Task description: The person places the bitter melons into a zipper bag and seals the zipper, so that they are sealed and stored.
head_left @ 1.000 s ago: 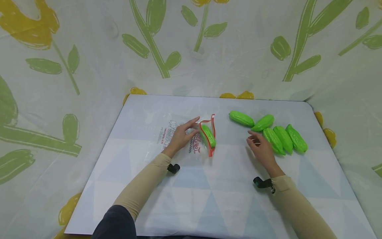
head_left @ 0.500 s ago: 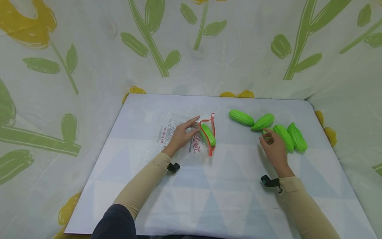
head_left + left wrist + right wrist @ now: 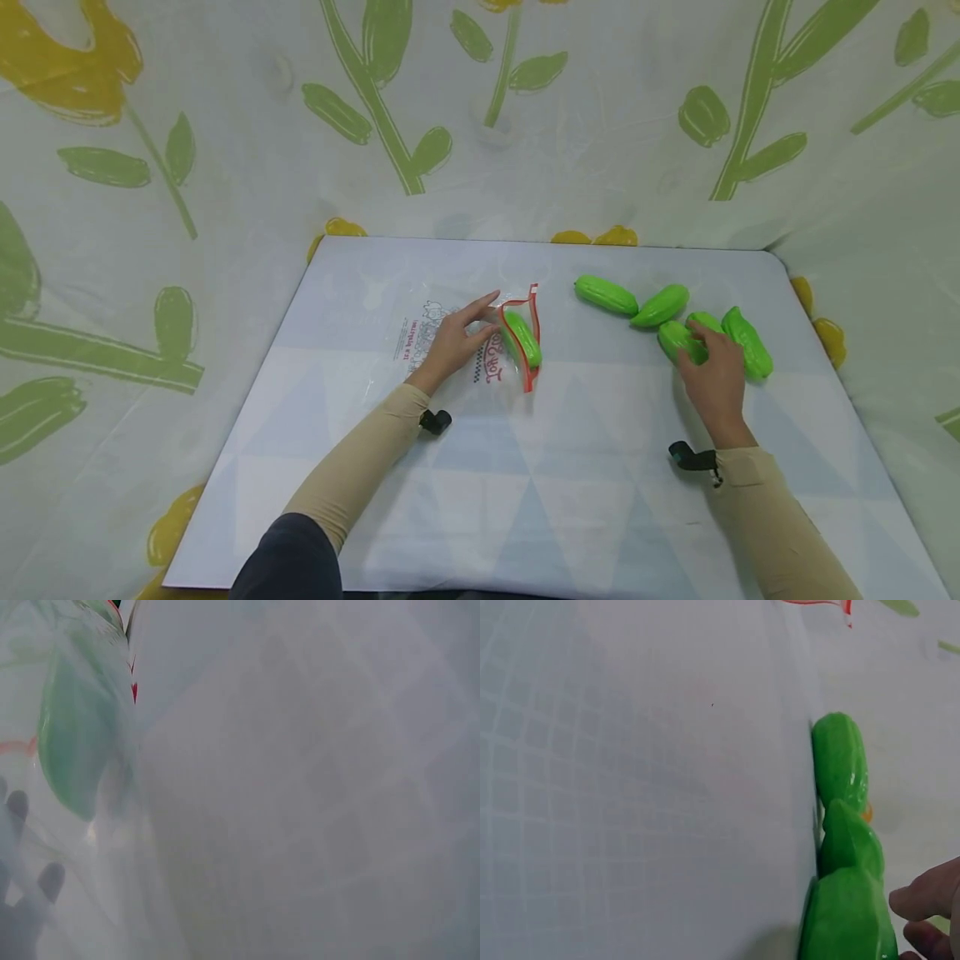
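Left hand point(image 3: 450, 346) is at the bag point(image 3: 492, 367); whether it pinches the film cannot be told. Right hand point(image 3: 716, 379), fingers bent, is over the middle gourd point(image 3: 705, 320), between the near gourd point(image 3: 677, 340) and end gourd point(image 3: 750, 346) on the tabletop point(image 3: 450, 517); grip unconfirmed. Bagged gourd point(image 3: 521, 337) lies at the red-edged mouth. For secure hold, seat thumb and fingertips on opposite flanks, clear of neighbours.

Booth-like spot, floral sheeting point(image 3: 592, 158) on 3 sides of tbl point(image 3: 570, 467)
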Tool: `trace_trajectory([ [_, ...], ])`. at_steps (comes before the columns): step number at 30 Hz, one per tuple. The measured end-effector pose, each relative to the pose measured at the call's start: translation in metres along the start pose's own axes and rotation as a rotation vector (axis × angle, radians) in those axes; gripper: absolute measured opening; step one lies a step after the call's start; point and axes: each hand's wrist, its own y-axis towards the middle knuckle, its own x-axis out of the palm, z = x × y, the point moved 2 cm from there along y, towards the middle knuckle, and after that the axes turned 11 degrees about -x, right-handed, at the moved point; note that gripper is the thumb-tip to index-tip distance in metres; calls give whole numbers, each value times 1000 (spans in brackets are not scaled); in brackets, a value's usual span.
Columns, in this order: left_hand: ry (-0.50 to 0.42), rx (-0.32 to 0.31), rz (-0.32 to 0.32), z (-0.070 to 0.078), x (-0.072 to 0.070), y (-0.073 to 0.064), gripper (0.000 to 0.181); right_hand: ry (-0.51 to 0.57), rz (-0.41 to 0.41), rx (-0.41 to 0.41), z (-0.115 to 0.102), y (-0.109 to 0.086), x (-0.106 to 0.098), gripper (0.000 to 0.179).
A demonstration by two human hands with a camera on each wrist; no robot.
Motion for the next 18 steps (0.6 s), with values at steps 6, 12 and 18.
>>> trace_trajectory([
  [6,-13,11,-11,-1,0,1,52,-44,-49,51,5,-3,-3,52],
  [12,-21,19,-14,-1,-1,1,45,-59,-85,34,10,-5,-3,47],
  [18,-30,21,-11,-3,-2,1,47,-37,-112,33,11,-9,-2,47],
])
